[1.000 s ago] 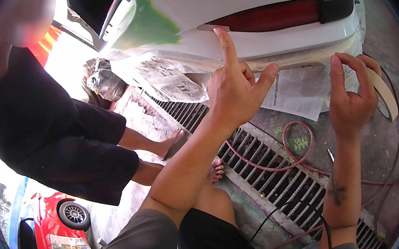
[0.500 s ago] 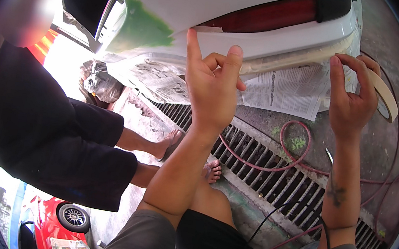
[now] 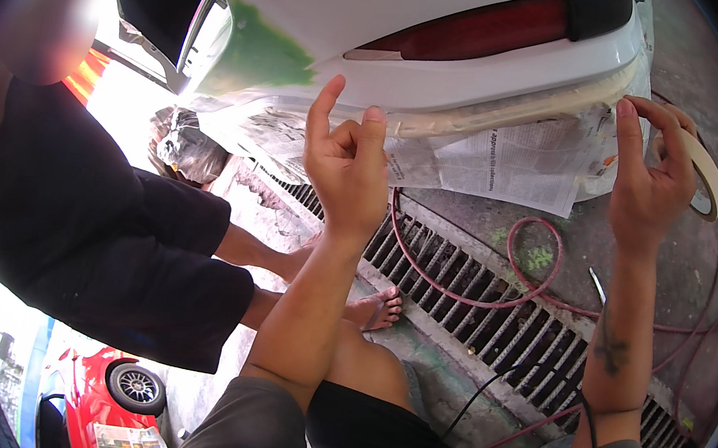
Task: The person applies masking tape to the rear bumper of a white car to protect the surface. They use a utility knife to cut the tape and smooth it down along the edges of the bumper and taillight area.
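My left hand (image 3: 347, 174) is raised in front of the white car bumper (image 3: 472, 82), apart from it. Its index finger and thumb stand up and apart, the other fingers curl, and nothing shows in it. To the right, my right hand (image 3: 653, 191) holds a roll of cream masking tape (image 3: 711, 183), which hangs at the outer side of its fingers. The red tail light (image 3: 487, 35) sits above the bumper, with a pale piece (image 3: 372, 55) at its pointed left end. Tape and newspaper (image 3: 508, 157) cover the bumper's lower edge.
A person in dark clothes (image 3: 107, 257) stands close at my left. A metal drain grate (image 3: 474, 299) crosses the floor, with a red hose (image 3: 512, 241) looped over it. A red car (image 3: 96, 398) is at the lower left. Green paint (image 3: 259, 49) marks the white body panel.
My left hand has drawn back from the tail light's pointed end, down and to the left. My right hand has shifted slightly right with the tape roll.
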